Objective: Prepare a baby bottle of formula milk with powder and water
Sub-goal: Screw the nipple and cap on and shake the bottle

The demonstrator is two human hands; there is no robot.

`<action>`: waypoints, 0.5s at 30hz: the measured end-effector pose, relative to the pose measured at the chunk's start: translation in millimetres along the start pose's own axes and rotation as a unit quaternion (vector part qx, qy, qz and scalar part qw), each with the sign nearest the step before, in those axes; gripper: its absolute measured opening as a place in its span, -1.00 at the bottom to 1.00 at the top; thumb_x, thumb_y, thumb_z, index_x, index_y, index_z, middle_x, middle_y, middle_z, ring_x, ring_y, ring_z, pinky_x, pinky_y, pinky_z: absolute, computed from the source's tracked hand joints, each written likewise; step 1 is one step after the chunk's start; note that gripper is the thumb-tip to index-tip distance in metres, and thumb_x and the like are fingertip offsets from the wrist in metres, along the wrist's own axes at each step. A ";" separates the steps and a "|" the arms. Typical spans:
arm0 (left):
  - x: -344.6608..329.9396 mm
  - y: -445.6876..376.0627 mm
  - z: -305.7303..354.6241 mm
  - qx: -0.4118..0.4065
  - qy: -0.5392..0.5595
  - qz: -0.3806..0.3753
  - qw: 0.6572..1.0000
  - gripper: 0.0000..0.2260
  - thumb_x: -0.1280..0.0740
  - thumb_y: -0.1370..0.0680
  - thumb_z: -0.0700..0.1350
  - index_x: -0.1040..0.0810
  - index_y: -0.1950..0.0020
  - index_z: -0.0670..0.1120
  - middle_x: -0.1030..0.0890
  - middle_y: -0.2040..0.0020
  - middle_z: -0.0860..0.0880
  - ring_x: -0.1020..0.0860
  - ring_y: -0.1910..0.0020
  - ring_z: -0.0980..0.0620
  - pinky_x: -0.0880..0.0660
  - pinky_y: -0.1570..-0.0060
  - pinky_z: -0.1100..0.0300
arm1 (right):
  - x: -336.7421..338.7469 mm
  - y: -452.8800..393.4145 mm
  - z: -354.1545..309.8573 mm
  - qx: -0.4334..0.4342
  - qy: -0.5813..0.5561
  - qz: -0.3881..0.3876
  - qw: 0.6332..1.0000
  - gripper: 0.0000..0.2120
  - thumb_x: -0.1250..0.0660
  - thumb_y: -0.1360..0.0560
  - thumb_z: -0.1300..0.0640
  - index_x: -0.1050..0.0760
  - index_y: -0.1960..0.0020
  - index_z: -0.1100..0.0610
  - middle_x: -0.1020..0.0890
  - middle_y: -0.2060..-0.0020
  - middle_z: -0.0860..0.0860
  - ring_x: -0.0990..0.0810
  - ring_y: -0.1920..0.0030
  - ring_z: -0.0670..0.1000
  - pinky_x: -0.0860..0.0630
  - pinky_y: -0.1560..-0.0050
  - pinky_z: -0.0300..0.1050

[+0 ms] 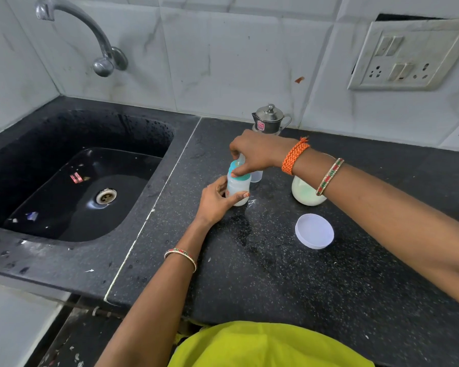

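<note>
At the bottom centre of the frame a yellow-green garment (pixel 270 345) is seen, with both forearms extended from it over the tabletop (pixel 329 287), a black speckled stone slab with a hard polished face. White grains and damp patches are scattered on it near the frame centre, probably spilled powder and water.

Right of centre a round translucent white lid (pixel 314 231) lies flat with its rim upward, apart from the other items; it has evidently been set aside so that its container stays open.

Just above the lid stands a rounded translucent jar (pixel 308 194), partly hidden by the right forearm. Pale powder appears to be held in it.

At the frame centre the baby bottle (pixel 237 188) stands upright on the tabletop. Its body is clear plastic, cylindrical, with a milky fill; a teal collar and a clear teat sit on top. The left hand (pixel 217 201) is wrapped around the lower body, thumb in front, so that the bottle is braced against turning. The right hand (pixel 255 154) is closed from above on the collar and teat, the fingertips pinching the ring; the top is judged to be in the course of being screwed on.

Just behind the bottle a small clear cap (pixel 256 176) is partly visible.

Farther back, against the marbled white wall tiles, a lidded steel pot (pixel 270 120) with handle is placed. At left lies the wet black sink (pixel 51 154), and in the upper left corner a curved metal tap (pixel 90 35).
</note>
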State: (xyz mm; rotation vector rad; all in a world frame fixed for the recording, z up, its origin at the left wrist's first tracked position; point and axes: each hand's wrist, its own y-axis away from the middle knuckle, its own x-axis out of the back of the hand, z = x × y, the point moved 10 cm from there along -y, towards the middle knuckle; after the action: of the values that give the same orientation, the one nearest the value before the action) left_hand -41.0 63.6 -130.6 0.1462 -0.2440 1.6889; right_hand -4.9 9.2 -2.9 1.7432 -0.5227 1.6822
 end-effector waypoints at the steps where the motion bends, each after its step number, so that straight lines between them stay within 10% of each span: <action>1: -0.2 0.2 0.6 -0.002 0.000 0.002 1.000 -0.55 -0.51 -0.39 -0.12 -0.49 -0.25 -0.08 -0.59 -0.11 0.09 -0.56 -0.01 0.32 -0.45 0.02 0.51 | -1.6 0.0 2.5 -0.012 0.014 0.007 1.000 -0.48 -0.32 -0.43 -0.25 -0.46 -0.09 0.20 -0.51 -0.04 0.15 -0.54 0.02 0.17 -0.50 0.10 0.01; 6: 0.0 -0.1 1.2 0.002 -0.007 0.001 1.000 -0.54 -0.50 -0.40 -0.08 -0.49 -0.26 -0.07 -0.59 -0.05 0.15 -0.55 0.04 0.40 -0.43 0.09 0.55 | -13.7 -0.1 1.2 0.006 -0.012 -0.043 0.999 -0.39 -0.39 -0.39 -0.19 -0.35 -0.31 0.09 -0.50 -0.17 0.13 -0.52 -0.09 0.14 -0.50 -0.03 0.01; 15: -0.8 -1.7 -1.2 0.004 -0.004 -0.006 1.000 -0.50 -0.51 -0.39 -0.05 -0.47 -0.29 -0.07 -0.59 -0.15 0.10 -0.57 -0.08 0.22 -0.48 -0.10 0.39 | 9.9 2.8 -6.9 0.072 -0.063 -0.009 0.995 -0.61 -0.48 -0.30 0.25 -0.59 -0.10 0.04 -0.53 -0.02 0.02 -0.38 0.17 -0.14 -0.40 0.10 -0.14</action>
State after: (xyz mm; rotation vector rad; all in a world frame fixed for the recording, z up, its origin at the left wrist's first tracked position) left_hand -39.1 63.4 -131.8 0.1596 -0.2413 1.6771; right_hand -10.9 13.5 7.1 1.9611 -0.4510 1.6398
